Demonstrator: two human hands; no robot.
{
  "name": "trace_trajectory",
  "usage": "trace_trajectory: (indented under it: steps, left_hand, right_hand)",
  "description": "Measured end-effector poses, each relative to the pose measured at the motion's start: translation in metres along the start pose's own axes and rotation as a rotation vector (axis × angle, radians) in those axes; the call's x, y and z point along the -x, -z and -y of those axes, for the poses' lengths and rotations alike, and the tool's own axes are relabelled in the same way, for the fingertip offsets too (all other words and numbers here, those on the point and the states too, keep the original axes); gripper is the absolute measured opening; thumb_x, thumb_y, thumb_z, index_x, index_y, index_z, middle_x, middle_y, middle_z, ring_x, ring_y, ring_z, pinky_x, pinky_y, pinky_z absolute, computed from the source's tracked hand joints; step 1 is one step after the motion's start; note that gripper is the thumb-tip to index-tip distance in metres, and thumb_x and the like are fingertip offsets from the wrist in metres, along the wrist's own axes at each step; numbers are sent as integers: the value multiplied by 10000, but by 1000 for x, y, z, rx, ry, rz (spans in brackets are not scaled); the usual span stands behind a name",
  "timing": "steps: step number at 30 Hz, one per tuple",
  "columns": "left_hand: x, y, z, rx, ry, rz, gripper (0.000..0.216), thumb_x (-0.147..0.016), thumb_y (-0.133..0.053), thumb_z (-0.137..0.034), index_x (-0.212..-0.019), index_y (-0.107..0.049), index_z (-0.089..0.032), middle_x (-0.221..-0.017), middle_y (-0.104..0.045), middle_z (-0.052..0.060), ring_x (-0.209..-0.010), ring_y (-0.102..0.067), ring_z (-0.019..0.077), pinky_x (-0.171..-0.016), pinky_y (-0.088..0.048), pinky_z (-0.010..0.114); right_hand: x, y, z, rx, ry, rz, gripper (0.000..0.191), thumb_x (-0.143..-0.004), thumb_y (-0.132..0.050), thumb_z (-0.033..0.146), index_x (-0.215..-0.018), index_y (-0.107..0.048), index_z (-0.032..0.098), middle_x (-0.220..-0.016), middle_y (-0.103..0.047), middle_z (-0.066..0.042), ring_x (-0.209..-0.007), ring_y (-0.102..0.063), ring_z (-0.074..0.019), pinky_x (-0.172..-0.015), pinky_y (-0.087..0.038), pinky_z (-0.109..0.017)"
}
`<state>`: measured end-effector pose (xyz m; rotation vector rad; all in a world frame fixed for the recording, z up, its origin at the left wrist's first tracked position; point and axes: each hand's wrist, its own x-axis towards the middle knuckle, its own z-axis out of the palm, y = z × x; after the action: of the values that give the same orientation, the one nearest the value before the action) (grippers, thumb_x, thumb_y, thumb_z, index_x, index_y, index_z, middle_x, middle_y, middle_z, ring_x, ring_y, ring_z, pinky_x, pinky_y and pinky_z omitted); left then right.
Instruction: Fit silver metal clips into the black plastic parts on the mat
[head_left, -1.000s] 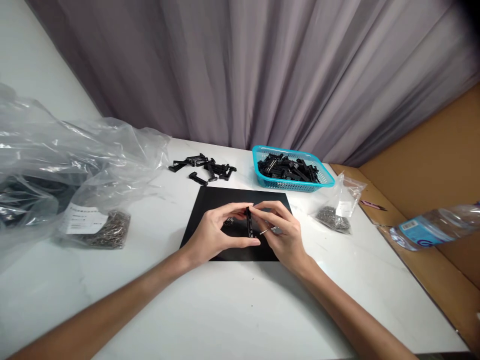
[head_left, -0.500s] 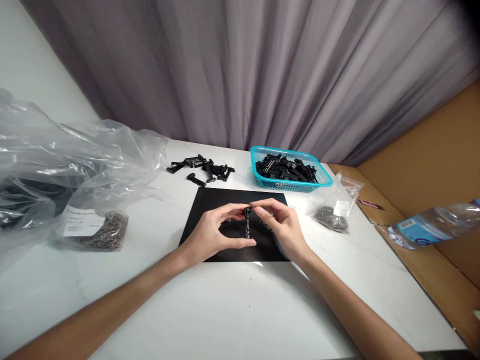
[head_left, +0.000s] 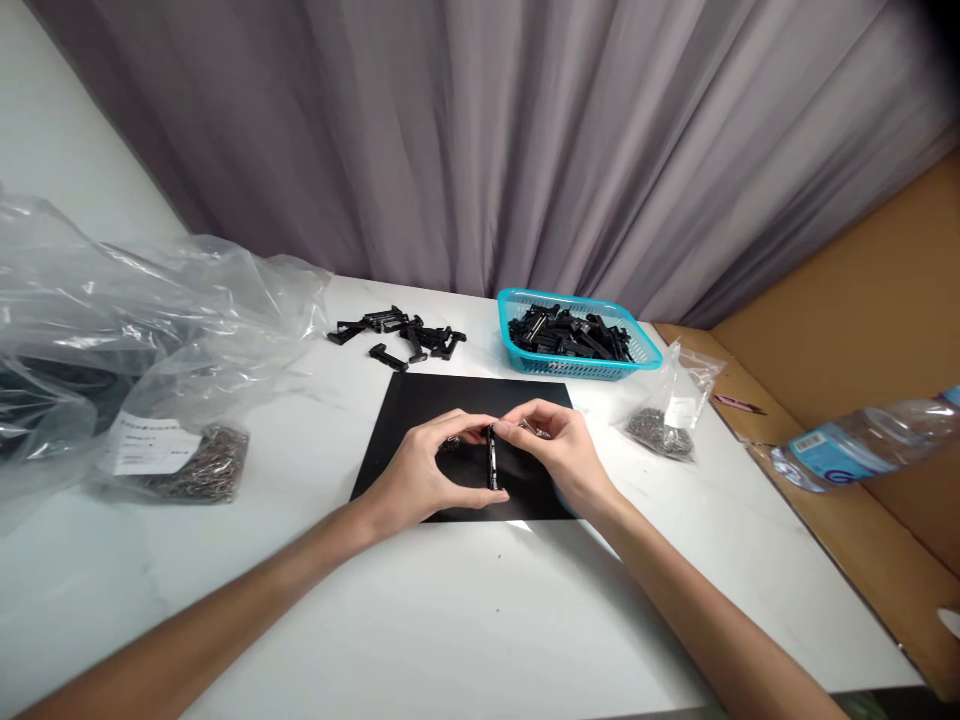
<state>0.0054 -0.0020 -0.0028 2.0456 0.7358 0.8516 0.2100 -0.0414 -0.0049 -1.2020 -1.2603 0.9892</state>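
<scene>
Head view shows a thin black piece [head_left: 491, 460] right in the middle, held up just over a black mat [head_left: 450, 400]. Its long side points away from the person, so one end is far and one end is near. It sits between the two hands, touching both.

The left hand [head_left: 420, 470] is closed on the black piece, with a finger on the far end and the thumb on the near end. The right hand [head_left: 566, 455] comes in from the other side and pinches the far end with its fingertips. I cannot tell if it has some small part in that pinch too. Both hands are just as near to the piece.

The mat lies on a white table [head_left: 450, 620]. Past the mat is a blue basket [head_left: 571, 369] full of black parts, and to its left a small pile of loose black parts [head_left: 397, 335]. A little bag of shiny metal bits [head_left: 664, 432] lies to the right, and another one [head_left: 199, 468] to the left, by a big clear plastic bag [head_left: 150, 300]. A water bottle [head_left: 862, 450] lies far right.
</scene>
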Motion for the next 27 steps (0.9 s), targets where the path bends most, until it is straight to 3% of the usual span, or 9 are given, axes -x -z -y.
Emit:
trace_trajectory:
  steps: [4, 7, 11, 14, 17, 19, 23, 27]
  left_hand:
    - [-1, -1, 1, -19, -9, 17, 585, -671, -938, -363, -1188, -711, -209, -1022, -717, 41, -966, -674, 221, -926, -587, 383]
    - [-3, 0, 1, 2, 12, 28, 602, -662, -941, -362, -1197, -713, -206, -1058, -727, 49, -990, -691, 227, -955, -595, 394]
    - [-4, 3, -2, 49, 73, 15, 655, -655, -945, -348, -1247, -700, -211, -1133, -741, 57, -1054, -714, 239, -1023, -590, 410]
    - [-3, 3, -2, 60, 88, 18, 664, -642, -951, -345, -1243, -702, -214, -1130, -754, 57, -1048, -722, 240, -1026, -600, 416]
    - [-2, 2, -1, 51, 83, 23, 657, -643, -950, -357, -1236, -704, -220, -1123, -759, 56, -1040, -724, 239, -1022, -607, 420]
    - [-2, 1, -1, 44, 84, 29, 659, -643, -951, -365, -1237, -702, -223, -1129, -756, 58, -1042, -723, 241, -1019, -607, 424]
    - [-3, 2, -1, 49, 86, 44, 648, -648, -948, -361, -1232, -701, -226, -1157, -740, 67, -1065, -716, 253, -1016, -598, 428]
    - [-3, 1, -1, 54, 84, 51, 640, -653, -947, -351, -1230, -702, -220, -1143, -731, 65, -1055, -705, 246, -1003, -587, 416]
  right_hand:
    - [-1, 0, 0, 45, -6, 14, 436, -733, -851, 594, -799, -715, 185, -739, -656, -1, -579, -426, -111, -528, -316, -267]
    - [-1, 3, 3, 117, 29, 33, 443, -796, -794, 621, -833, -710, 188, -773, -667, -8, -594, -455, -120, -540, -349, -268]
    - [2, 13, 9, 267, 185, 0, 501, -1049, -431, 601, -948, -728, 209, -939, -698, -53, -841, -607, -189, -771, -486, -322]
    - [4, 21, 10, 411, 264, -84, 596, -1088, -292, 584, -891, -724, 223, -944, -685, -64, -918, -607, -214, -852, -491, -358]
    - [4, 28, 10, 363, 171, -35, 631, -1066, -333, 627, -728, -662, 207, -683, -601, -26, -643, -547, -169, -642, -471, -313]
    - [4, 30, 10, 252, 106, 62, 576, -1035, -445, 632, -738, -678, 196, -617, -582, -3, -553, -522, -142, -560, -453, -287]
    - [4, 28, 13, 123, 108, 124, 327, -920, -717, 527, -914, -755, 202, -836, -731, -31, -655, -646, -146, -625, -557, -287]
    - [5, 23, 11, 115, 121, 123, 276, -929, -717, 474, -943, -769, 204, -887, -751, -40, -657, -667, -143, -658, -586, -305]
